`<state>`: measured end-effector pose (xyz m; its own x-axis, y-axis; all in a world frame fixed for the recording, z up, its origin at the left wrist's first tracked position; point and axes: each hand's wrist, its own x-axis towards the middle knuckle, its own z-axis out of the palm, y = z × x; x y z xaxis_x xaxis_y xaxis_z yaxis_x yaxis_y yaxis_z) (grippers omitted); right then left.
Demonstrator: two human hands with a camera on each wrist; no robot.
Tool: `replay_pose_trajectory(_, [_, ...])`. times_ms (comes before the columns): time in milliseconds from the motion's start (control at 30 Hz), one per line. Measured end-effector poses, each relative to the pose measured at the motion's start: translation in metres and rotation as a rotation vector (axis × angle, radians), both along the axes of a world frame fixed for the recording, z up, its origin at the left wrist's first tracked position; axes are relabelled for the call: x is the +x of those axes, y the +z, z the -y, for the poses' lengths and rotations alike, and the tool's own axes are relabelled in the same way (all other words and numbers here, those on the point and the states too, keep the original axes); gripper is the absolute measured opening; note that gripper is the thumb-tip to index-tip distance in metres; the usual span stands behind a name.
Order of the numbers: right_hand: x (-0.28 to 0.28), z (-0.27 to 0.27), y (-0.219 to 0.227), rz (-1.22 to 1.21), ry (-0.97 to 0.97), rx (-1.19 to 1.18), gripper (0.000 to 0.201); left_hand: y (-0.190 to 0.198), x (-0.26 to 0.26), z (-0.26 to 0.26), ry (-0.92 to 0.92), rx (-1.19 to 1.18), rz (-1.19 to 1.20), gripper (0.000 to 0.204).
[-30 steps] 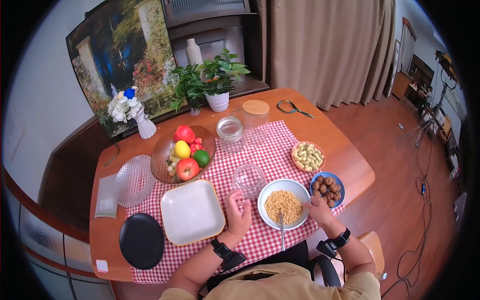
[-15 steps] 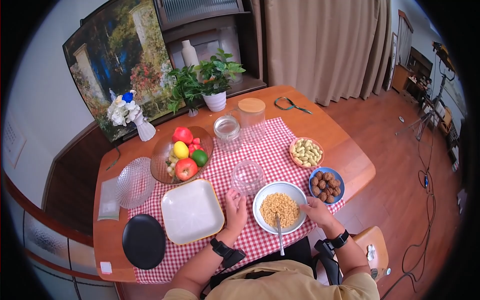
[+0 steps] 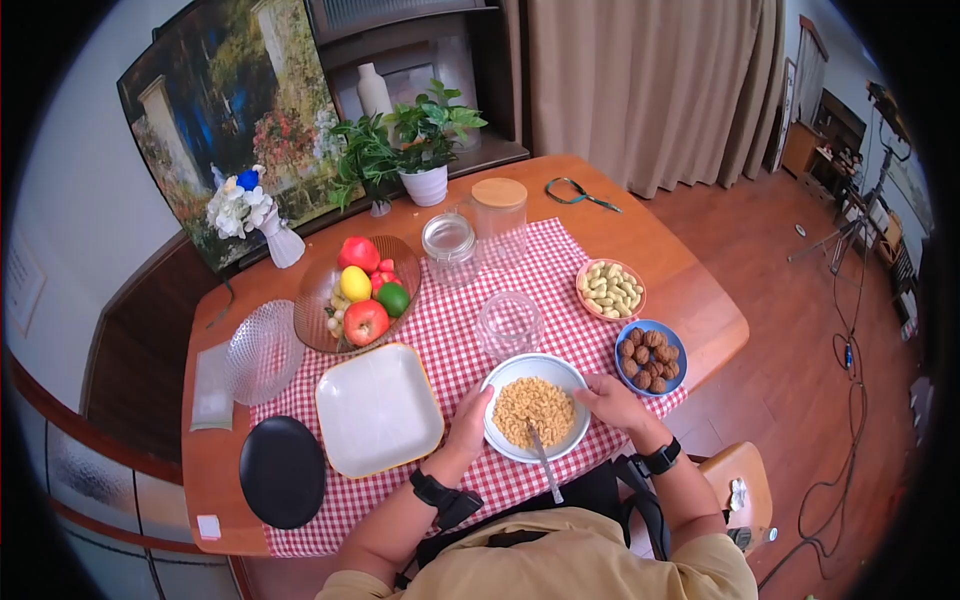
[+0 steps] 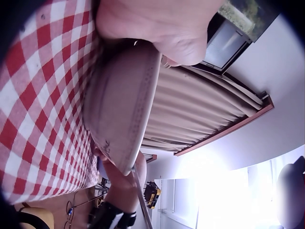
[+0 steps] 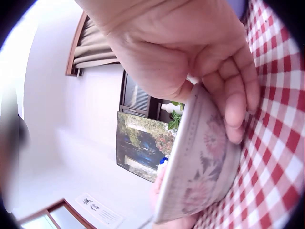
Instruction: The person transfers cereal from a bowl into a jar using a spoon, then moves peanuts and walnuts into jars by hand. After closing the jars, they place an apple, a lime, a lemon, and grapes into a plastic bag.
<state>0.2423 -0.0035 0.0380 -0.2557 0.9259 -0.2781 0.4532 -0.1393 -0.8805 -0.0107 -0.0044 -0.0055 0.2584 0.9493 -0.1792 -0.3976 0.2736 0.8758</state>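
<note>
Both hands hold a white bowl (image 3: 537,449) of small tan pieces, a metal spoon (image 3: 546,466) leaning out over its near rim. The left hand (image 3: 467,428) grips the bowl's left side; in the left wrist view that hand (image 4: 157,24) covers part of the bowl wall (image 4: 119,100). On the right side, the right hand (image 3: 612,402) has its thumb at the rim. Curled fingers (image 5: 234,107) lie under the flower-patterned wall (image 5: 205,167) in the right wrist view. A clear glass bowl (image 3: 510,325) stands just behind the white bowl.
Left of the hands are a square white dish (image 3: 378,412), a black plate (image 3: 282,472) and a fruit bowl (image 3: 315,290). Walnuts in a blue bowl (image 3: 651,389) and peanuts in an orange bowl (image 3: 611,290) stand at the right. Two jars (image 3: 449,250) are farther back.
The white bowl has shifted left, with the right hand on it. The left hand has gone from beside the clear glass bowl to the white bowl's left side and taken hold of it.
</note>
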Motion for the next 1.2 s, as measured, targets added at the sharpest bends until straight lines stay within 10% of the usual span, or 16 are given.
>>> replay_pose_trajectory(67, [-0.008, 0.003, 0.003, 0.111, 0.047, 0.073, 0.022, -0.001, -0.001, 0.001, 0.005, -0.049, 0.106, 0.044])
replay_pose_trajectory(167, [-0.02, 0.016, 0.01, 0.44, -0.203, 0.964, 0.014, 0.001, -0.002, 0.0, 0.015, -0.078, 0.136, 0.043])
replay_pose_trajectory(267, [-0.015, 0.04, 0.029, 0.477, -0.131, 1.06, 0.019, -0.001, -0.002, 0.0, 0.018, -0.086, 0.121, 0.042])
replay_pose_trajectory(600, [-0.046, 0.102, 0.011, 0.31, 0.311, 0.767, 0.035, -0.003, -0.003, 0.0, 0.01, -0.118, 0.087, 0.04])
replay_pose_trajectory(733, [-0.051, 0.085, 0.025, -0.07, 0.091, 0.671, 0.015, 0.007, -0.003, 0.002, 0.019, -0.095, 0.025, 0.039])
replay_pose_trajectory(800, [-0.048, 0.076, 0.024, -0.468, -0.317, 0.297, 0.016, 0.006, -0.003, 0.001, 0.016, -0.094, 0.012, 0.039])
replay_pose_trajectory(1200, [-0.003, 0.055, 0.034, -0.15, -0.475, 0.798, 0.04, 0.007, -0.001, 0.002, 0.019, -0.067, 0.008, 0.036])
